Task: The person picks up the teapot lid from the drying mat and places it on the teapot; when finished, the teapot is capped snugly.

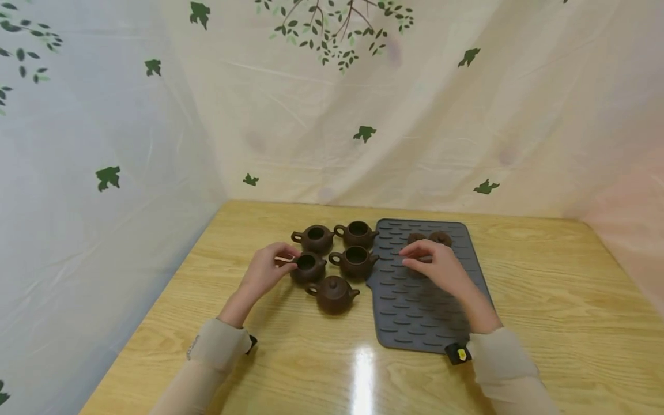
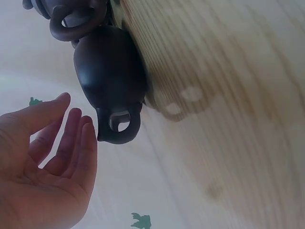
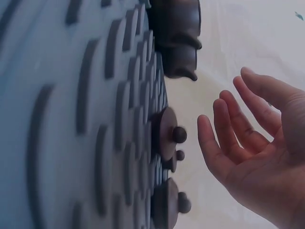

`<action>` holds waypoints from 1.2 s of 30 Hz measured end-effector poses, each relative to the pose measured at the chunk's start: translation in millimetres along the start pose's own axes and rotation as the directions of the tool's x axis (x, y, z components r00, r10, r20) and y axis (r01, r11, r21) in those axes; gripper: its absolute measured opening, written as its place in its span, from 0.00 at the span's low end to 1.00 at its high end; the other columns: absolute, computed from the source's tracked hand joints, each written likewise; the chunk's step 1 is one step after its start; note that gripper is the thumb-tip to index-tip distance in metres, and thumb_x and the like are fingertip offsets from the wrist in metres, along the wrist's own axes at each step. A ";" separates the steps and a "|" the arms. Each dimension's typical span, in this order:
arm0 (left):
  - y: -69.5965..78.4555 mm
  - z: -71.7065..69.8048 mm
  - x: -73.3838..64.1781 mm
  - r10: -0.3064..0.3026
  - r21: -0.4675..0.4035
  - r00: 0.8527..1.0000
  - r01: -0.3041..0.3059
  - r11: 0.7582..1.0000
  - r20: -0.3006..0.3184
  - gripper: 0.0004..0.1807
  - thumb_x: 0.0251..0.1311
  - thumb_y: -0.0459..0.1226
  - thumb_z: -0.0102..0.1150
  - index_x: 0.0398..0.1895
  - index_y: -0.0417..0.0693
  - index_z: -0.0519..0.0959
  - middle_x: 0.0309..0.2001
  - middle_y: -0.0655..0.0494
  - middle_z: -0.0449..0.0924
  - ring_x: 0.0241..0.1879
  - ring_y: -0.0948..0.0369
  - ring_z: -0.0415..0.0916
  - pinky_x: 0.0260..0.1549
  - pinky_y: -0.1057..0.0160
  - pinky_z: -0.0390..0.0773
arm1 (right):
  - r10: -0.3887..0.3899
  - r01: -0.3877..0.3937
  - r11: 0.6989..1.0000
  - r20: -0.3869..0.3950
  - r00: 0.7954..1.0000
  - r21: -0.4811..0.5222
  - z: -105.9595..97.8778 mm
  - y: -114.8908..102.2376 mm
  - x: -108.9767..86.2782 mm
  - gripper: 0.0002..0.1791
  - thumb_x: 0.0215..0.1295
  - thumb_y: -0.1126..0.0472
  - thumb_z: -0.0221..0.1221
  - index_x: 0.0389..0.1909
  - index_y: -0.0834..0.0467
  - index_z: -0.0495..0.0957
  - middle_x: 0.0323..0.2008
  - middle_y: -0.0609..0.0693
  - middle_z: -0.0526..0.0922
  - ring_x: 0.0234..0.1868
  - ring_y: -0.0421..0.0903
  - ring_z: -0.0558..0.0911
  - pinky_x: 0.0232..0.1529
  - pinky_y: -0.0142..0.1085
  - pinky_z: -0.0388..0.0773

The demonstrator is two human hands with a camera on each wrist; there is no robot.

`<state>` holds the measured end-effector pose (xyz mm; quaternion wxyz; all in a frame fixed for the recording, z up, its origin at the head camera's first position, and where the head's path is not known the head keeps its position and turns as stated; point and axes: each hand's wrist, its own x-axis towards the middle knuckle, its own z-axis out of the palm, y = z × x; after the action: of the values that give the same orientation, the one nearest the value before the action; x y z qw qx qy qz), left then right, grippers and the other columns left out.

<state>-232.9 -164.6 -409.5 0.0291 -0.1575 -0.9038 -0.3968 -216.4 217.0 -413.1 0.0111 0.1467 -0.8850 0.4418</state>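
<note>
My left hand is beside a lidless dark brown teapot, its fingers loosely bent. In the left wrist view, the fingertips are close to that teapot's loop handle and nothing is gripped. Above the grey mat hovers my right hand, thumb and fingers apart with nothing between them. Round teapot lids with knobs lie on the mat under and behind it: one lid at the back, another lid in the right wrist view. Nearest me stands a teapot with its lid on.
More lidless teapots stand close together: one at the back left, one at the back right, and one in the middle with its spout over the mat's left edge. A patterned cloth hangs behind the wooden table.
</note>
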 end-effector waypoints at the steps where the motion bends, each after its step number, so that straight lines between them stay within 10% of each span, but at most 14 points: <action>1: -1.0 0.0 0.4 0.002 0.003 1.000 -0.002 1.000 -0.006 0.10 0.60 0.27 0.66 0.45 0.41 0.82 0.47 0.44 0.84 0.50 0.48 0.83 0.50 0.53 0.84 | 0.010 -0.010 1.000 -0.009 1.000 -0.007 -1.6 2.0 -0.4 0.14 0.69 0.56 0.62 0.51 0.58 0.83 0.50 0.57 0.85 0.50 0.55 0.84 0.48 0.46 0.83; 17: -9.8 -2.2 4.3 -0.120 0.031 0.987 0.118 0.993 0.110 0.19 0.60 0.32 0.67 0.55 0.41 0.79 0.54 0.42 0.82 0.53 0.47 0.82 0.54 0.49 0.80 | 0.125 -0.130 0.990 -0.083 0.989 -0.062 -11.7 23.3 -5.4 0.13 0.70 0.58 0.61 0.50 0.60 0.83 0.49 0.59 0.85 0.47 0.54 0.83 0.45 0.42 0.79; 36: -14.9 -2.2 3.7 -0.167 0.046 0.985 0.165 0.985 0.038 0.09 0.62 0.28 0.64 0.46 0.40 0.83 0.46 0.42 0.86 0.48 0.47 0.84 0.44 0.54 0.84 | 0.318 -0.317 0.947 0.025 0.948 -0.050 -8.5 23.8 -0.2 0.11 0.66 0.67 0.61 0.48 0.66 0.81 0.37 0.58 0.86 0.33 0.42 0.86 0.35 0.37 0.85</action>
<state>-241.2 -174.7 -417.9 -0.0194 -0.0892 -0.9224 -0.3753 -223.5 237.3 -426.5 -0.0715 0.0093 -0.9068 0.4153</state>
